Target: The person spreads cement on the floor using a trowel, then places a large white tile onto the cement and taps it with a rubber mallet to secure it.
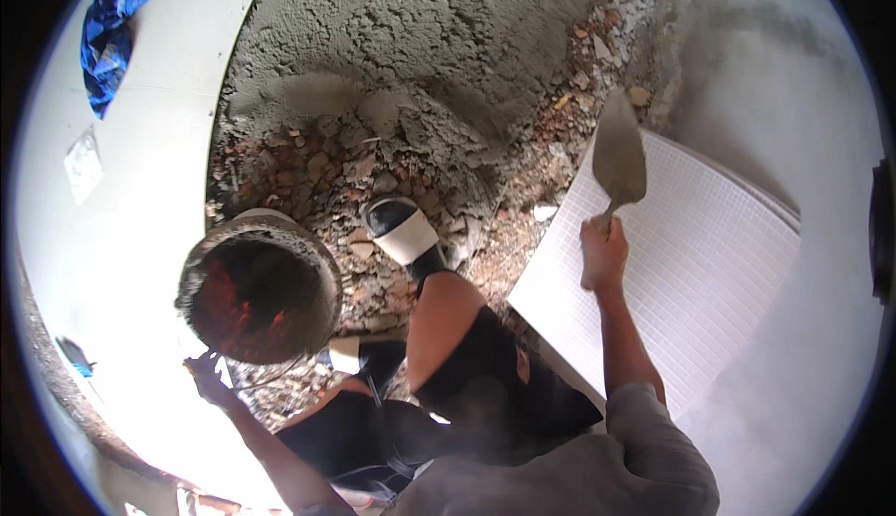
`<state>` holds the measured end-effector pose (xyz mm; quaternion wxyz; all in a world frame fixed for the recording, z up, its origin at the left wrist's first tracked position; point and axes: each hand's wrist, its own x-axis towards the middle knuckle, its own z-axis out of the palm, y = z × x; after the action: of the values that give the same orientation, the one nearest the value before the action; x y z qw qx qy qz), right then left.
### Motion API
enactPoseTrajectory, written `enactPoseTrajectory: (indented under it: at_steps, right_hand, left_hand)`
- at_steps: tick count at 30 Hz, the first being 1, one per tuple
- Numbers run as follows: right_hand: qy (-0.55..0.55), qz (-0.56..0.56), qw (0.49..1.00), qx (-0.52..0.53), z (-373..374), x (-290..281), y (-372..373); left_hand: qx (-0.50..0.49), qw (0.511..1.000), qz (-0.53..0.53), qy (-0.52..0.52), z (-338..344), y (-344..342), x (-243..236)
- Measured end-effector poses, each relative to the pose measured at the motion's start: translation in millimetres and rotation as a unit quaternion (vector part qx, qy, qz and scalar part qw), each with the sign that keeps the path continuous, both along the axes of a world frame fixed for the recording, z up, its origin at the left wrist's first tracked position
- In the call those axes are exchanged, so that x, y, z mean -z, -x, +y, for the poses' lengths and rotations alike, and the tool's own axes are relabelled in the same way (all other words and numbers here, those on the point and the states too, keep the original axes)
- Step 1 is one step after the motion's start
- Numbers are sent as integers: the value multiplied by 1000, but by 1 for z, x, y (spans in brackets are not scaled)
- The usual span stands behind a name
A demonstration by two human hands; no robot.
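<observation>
Grey shirt (551,479) nearest camera. Right hand (607,257) wrapped round trowel (620,157) handle, blade above white gridded panel's (695,264) far corner. Left hand (211,383) at bucket's (330,278) near side, can't tell grip.

Right hand (605,255): fisted, arm (630,343) extended forward | left hand (209,382): outstretched, apparently curled

I'd call this a constr. site, going by my cam feed: grey wet mortar (401,21) spread over brick rubble (313,166). Rel. to the mortar, gridded tiles (691,273) + a trowel (620,154) are lower right, a crusted bucket (329,278) lower left.
</observation>
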<state>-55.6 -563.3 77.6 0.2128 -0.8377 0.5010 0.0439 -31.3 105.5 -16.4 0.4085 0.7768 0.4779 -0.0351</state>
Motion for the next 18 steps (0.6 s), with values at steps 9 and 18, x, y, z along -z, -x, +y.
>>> enactPoseTrajectory:
  at_steps: [9,18]
  right_hand:
    - [-155,191,959,143,69,-209,132]
    - [-127,176,938,270,203,-294,304]
  left_hand:
    - [173,953,158,195,-146,-27,-155]
    - [181,913,225,287,-170,-54,-186]
